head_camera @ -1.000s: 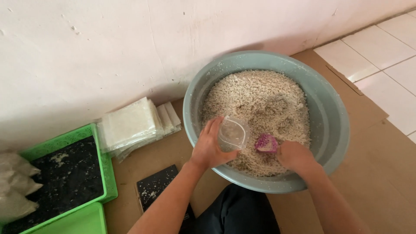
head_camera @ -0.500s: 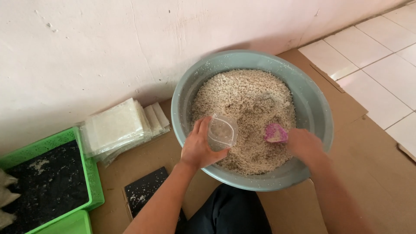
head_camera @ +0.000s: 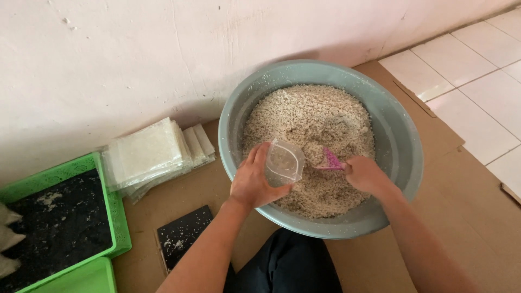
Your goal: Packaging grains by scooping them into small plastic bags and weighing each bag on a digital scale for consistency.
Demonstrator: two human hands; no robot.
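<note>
**Scoop tipped at the mouth of a small clear bag**

Nearest, the left hand (head_camera: 254, 182) is closed around a small clear plastic bag (head_camera: 284, 161), holding its mouth open over the near side of the grey basin (head_camera: 404, 163). Just right of it, the right hand (head_camera: 364, 174) is clamped on a pink scoop (head_camera: 330, 160), whose tip points at the bag's opening. Under both hands lie the pale crumbly grains (head_camera: 309, 116) filling the basin (its rim is speckled with them). Left of the left hand: a black slab (head_camera: 184, 236), a stack of flat clear bags (head_camera: 146, 154), a green tray (head_camera: 116, 217).

The mouth looks narrow; a poorly aimed tilt could send grains past it.

Half a second ago the scoop lay flatter and farther right; it is now tilted up against the bag.
</note>
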